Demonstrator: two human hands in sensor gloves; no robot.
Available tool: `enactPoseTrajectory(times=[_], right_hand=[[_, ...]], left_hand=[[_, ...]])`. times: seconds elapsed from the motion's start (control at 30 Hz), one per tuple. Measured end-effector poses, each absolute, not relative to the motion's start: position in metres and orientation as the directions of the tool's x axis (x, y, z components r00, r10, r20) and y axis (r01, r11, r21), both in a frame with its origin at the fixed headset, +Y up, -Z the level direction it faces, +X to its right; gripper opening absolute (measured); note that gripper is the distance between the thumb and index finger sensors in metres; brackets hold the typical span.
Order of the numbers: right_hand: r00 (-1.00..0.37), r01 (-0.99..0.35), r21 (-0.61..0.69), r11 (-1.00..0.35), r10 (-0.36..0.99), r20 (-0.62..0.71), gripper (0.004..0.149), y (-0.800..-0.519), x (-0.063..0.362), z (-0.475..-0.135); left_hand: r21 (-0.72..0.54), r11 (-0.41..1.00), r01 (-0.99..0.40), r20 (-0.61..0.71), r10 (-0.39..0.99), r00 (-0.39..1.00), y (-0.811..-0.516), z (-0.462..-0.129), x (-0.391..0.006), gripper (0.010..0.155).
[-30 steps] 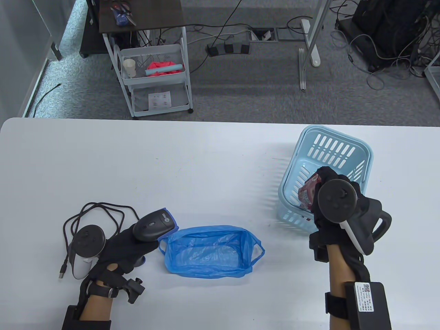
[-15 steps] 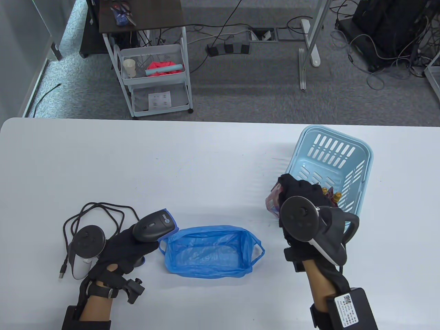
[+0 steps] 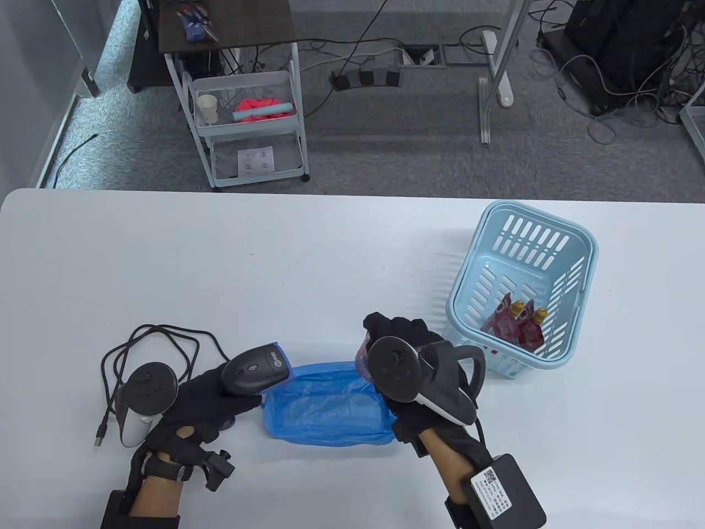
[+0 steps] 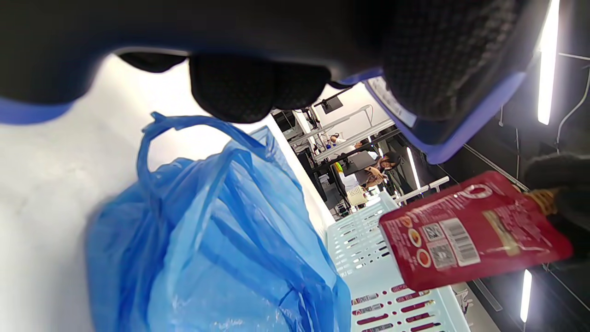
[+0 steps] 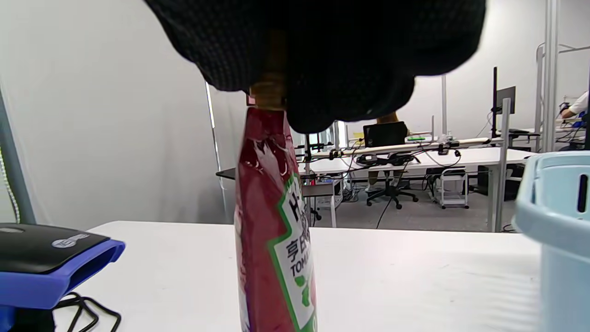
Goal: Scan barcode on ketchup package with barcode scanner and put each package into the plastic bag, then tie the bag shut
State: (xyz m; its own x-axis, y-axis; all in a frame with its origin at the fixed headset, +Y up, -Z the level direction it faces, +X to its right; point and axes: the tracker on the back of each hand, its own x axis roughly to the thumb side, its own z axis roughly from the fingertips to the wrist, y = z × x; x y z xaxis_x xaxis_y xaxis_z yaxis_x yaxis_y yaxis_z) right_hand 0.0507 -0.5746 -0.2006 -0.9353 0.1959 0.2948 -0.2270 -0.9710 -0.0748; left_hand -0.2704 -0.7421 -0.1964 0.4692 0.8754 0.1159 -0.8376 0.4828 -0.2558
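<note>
**Ketchup pouch held up before the scanner, above the bag**

The right hand (image 3: 405, 352) grips a red ketchup package (image 4: 470, 230) by its spout end; in the right wrist view the gloved fingers (image 5: 322, 69) are curled round the tan cap and the pouch hangs straight down from them. It is held clear of the desk (image 3: 308, 264), over the right end of the blue plastic bag (image 3: 325, 408). In the left wrist view the pouch's back faces the camera, with its printed barcode panel plainly visible.

The left hand (image 3: 206, 399) is wrapped around the handle of the black barcode scanner (image 3: 256, 370), whose blue-edged head points to the right, toward the pouch and just above the bag's left edge. The scanner's dark cable (image 3: 148, 347) lies in loops on the desk to the left of the hand.

The plastic bag lies on the desk between the two hands, its mouth open and one handle loop (image 4: 156, 138) standing up near the scanner.

A light blue basket (image 3: 529, 281) stands to the right, near the right hand but apart from it. Two more ketchup packages (image 3: 518, 325) lean side by side inside it, gold caps up.
</note>
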Motion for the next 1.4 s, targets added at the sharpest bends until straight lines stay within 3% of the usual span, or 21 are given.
enactPoseTrajectory(times=[0.53,1.4], right_hand=[[-0.895,-0.273,0.009,-0.962,0.257,0.365,0.046,-0.600,0.010,-0.204],[-0.883,-0.279,0.022,-0.960,0.265,0.388,0.046,-0.601,0.000,-0.203]], left_hand=[[-0.328,0.569,-0.754,0.196,0.822,0.535,-0.740,-0.193,-0.252,0.052],[-0.341,0.624,-0.703,0.209,0.779,0.591,-0.741,-0.193,-0.246,0.051]])
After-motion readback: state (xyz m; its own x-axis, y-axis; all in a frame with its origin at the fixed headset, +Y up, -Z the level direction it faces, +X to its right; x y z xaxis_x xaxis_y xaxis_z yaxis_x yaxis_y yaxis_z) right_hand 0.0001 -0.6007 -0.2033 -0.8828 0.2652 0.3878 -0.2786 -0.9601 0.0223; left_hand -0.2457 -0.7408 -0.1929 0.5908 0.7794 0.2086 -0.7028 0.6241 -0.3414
